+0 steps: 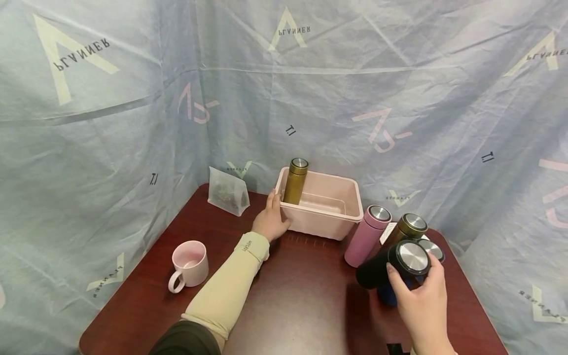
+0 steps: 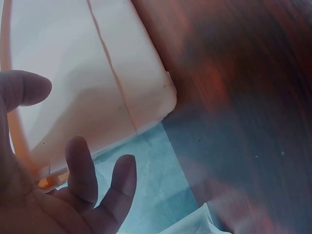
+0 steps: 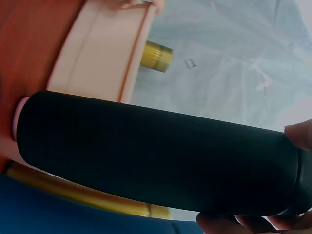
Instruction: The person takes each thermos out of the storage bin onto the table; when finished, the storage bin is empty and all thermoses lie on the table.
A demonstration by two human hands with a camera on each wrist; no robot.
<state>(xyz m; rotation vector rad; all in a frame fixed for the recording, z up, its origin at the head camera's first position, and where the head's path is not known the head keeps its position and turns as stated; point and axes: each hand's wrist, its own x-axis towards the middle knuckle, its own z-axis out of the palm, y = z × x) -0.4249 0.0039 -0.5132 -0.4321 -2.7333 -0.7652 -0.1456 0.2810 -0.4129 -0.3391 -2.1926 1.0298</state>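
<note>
In the head view my left hand (image 1: 269, 222) rests at the left front corner of a pink plastic bin (image 1: 319, 224), thumb by the front wall and fingers along the end. Its fingers are spread and loosely bent in the left wrist view. A gold thermos (image 1: 295, 185) stands inside the bin at its left end. My right hand (image 1: 423, 301) holds a black thermos (image 1: 377, 268) around its lid end, tilted with the base toward the bin. Behind it are a pink thermos (image 1: 366, 236), another gold thermos (image 1: 412, 224) and a blue thermos (image 1: 387, 296), mostly hidden.
A pink mug (image 1: 191, 261) stands on the left of the dark red table (image 1: 306, 296). Near the far left corner sits a translucent pouch (image 1: 228, 190). A white item (image 1: 388, 232) shows partly behind the bottles. Printed fabric (image 1: 248, 98) hangs around the table.
</note>
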